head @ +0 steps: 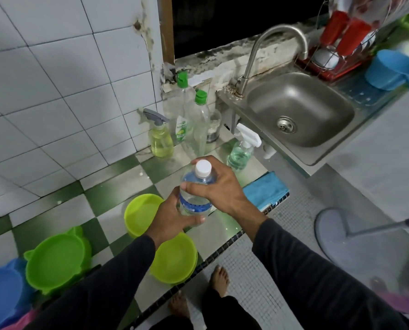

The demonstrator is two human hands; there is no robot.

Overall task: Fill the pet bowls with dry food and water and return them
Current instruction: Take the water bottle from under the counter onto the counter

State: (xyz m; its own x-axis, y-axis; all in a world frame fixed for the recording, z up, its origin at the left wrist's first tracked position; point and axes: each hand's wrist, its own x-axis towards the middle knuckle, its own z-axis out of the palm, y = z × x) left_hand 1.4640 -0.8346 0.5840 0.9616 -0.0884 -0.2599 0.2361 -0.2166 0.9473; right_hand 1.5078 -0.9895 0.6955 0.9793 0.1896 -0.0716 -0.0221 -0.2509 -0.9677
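A clear water bottle (pixel 194 201) with a white cap (pixel 203 168) and a blue label is held upright over the checkered counter (pixel 117 186). My left hand (pixel 174 217) grips its lower body. My right hand (pixel 217 184) curls around its neck just under the cap, which is on. Two round lime-green bowls sit on the counter, one (pixel 139 213) behind my left wrist and one (pixel 174 260) near the front edge. A green cat-eared bowl (pixel 55 258) and a blue bowl (pixel 3 294) lie further left. All bowls look empty.
A steel sink (pixel 301 110) with a tap (pixel 277 32) is at the right. Soap and spray bottles (pixel 186 120) stand against the tiled wall. A blue cloth (pixel 265 191) lies at the counter edge. A dish rack with red cups (pixel 341 39) and a blue scoop (pixel 391 67) sit beyond the sink.
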